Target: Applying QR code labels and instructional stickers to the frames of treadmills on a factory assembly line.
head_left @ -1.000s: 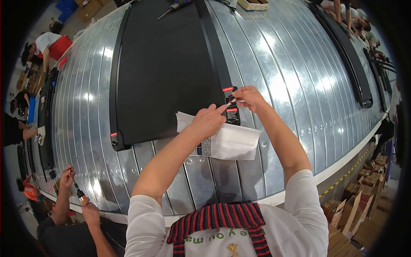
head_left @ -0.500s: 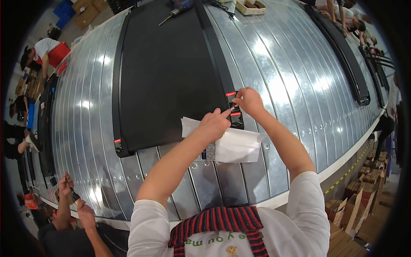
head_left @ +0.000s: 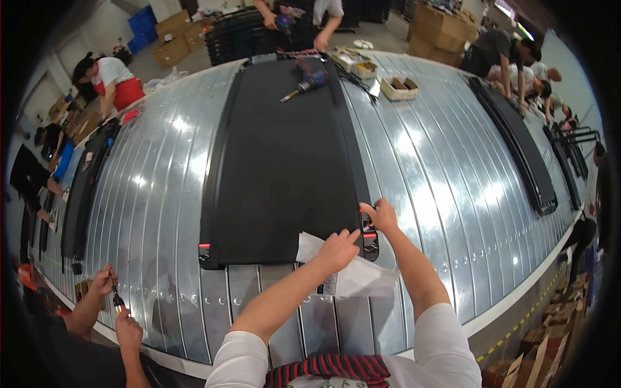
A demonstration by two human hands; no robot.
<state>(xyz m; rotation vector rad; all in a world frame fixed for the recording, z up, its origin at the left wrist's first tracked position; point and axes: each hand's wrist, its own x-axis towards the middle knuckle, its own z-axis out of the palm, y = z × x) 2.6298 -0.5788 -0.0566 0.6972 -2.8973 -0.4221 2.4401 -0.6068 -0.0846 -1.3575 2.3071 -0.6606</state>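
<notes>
A long black panel (head_left: 284, 174) lies on the metal table, with a red-topped label (head_left: 204, 252) on its near left corner and similar labels (head_left: 370, 242) on its near right corner. My left hand (head_left: 337, 251) is closed over a white label sheet (head_left: 365, 279), its index finger reaching to the panel's edge beside the labels. Just beyond it, my right hand (head_left: 383, 216) closes on the panel's right edge, the thumb pressed against the upper label and partly covering it. The fingers' undersides are hidden.
On the panel's far end lies a power drill (head_left: 309, 83). Small parts boxes (head_left: 399, 88) stand right of it. Across the table a person (head_left: 304, 22) holds another drill. A co-worker's hands (head_left: 116, 297) hold a screwdriver at the near left. More black panels (head_left: 514, 145) lie right.
My view has tilted up, showing more of the far end. My right fingers, pinched over the label before, now lie against the panel's edge with the thumb on the label.
</notes>
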